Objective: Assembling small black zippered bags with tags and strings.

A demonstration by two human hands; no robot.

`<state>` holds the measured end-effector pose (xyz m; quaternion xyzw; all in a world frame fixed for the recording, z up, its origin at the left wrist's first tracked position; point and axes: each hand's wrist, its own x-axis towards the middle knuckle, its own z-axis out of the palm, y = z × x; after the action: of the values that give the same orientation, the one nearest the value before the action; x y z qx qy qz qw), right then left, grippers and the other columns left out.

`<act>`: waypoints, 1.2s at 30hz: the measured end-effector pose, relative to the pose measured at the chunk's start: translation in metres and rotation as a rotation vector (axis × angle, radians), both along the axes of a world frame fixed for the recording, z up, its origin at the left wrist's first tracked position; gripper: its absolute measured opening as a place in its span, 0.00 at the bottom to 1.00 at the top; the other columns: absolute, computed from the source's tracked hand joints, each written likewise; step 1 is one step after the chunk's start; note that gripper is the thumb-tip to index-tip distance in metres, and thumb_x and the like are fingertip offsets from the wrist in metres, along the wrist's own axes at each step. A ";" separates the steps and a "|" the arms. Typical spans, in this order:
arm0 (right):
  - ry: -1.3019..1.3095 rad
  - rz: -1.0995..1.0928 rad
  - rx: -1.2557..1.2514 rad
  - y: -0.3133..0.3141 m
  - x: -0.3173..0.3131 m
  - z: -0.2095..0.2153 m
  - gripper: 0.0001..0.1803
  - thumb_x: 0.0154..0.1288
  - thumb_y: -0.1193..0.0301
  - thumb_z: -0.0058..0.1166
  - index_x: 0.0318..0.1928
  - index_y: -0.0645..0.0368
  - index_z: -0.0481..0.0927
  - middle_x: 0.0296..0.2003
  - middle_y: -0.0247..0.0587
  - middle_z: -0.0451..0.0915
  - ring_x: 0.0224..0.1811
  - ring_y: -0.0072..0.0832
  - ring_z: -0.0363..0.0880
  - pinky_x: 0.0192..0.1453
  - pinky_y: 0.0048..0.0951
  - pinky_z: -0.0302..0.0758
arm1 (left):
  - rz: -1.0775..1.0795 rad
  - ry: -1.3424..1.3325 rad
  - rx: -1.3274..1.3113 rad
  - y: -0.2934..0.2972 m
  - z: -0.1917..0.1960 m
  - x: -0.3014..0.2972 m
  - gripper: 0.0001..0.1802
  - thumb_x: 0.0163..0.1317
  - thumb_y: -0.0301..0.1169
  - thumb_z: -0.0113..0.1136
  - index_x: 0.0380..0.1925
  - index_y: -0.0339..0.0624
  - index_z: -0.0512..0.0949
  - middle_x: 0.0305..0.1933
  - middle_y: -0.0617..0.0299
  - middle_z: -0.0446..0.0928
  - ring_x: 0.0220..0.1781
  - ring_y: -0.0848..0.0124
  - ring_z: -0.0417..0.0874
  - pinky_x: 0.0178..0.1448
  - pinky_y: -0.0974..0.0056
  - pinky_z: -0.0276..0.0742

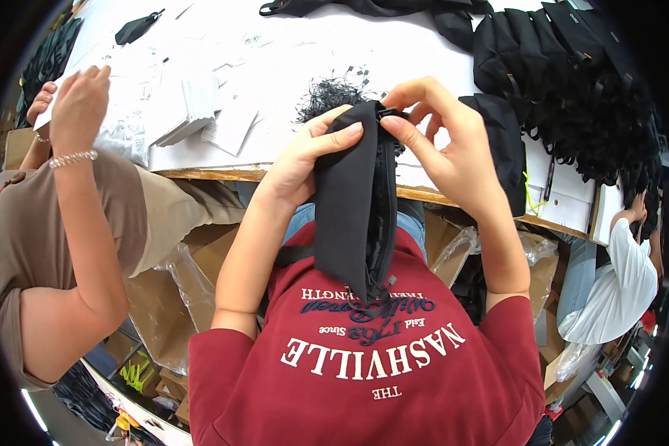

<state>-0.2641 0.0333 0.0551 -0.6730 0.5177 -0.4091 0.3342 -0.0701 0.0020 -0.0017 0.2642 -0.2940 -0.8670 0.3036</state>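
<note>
A long black zippered fabric pouch (340,212) hangs in front of my chest, its zipper side turned to the right. My left hand (302,160) is closed on the pouch near its upper end, thumb on the front face. At the top corner by the zipper end, my right hand (450,137) pinches the pouch edge between thumb and index finger; a small black piece shows there. My other right fingers are curled and raised. Just beyond my hands, a heap of thin black cords (331,97) lies on the white table (275,67).
Many black pouches (528,56) are piled at the far right. White cards and plastic bags (186,104) lie at the left. A co-worker's hand (82,104) with a beaded bracelet is at the left; another person in white (613,282) is at the right. Cardboard boxes (167,297) stand below.
</note>
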 end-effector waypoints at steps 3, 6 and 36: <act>0.189 0.004 -0.145 -0.001 -0.003 0.000 0.07 0.57 0.74 0.62 0.36 0.59 0.79 0.28 0.36 0.79 0.23 0.26 0.75 0.29 0.24 0.71 | 0.037 -0.005 0.009 0.000 -0.006 -0.002 0.18 0.61 0.34 0.63 0.49 0.40 0.75 0.40 0.64 0.80 0.39 0.79 0.81 0.44 0.74 0.78; 0.196 0.073 -0.222 0.005 0.001 0.001 0.06 0.55 0.79 0.61 0.34 0.59 0.80 0.29 0.30 0.80 0.22 0.18 0.70 0.23 0.19 0.62 | 0.090 0.055 0.058 -0.004 -0.011 -0.002 0.15 0.63 0.34 0.61 0.46 0.40 0.76 0.38 0.64 0.81 0.36 0.77 0.82 0.42 0.73 0.79; 0.017 0.187 -0.272 0.030 0.027 -0.009 0.09 0.52 0.85 0.57 0.33 0.62 0.73 0.30 0.40 0.75 0.26 0.37 0.77 0.26 0.30 0.72 | 0.230 0.562 0.383 -0.018 -0.059 0.046 0.54 0.54 0.60 0.62 0.66 0.28 0.53 0.69 0.45 0.58 0.68 0.57 0.64 0.66 0.53 0.69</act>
<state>-0.2370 0.0633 0.0457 -0.7607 0.3953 -0.4369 0.2723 -0.0242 -0.0156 -0.0607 0.0990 0.0004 -0.9052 0.4132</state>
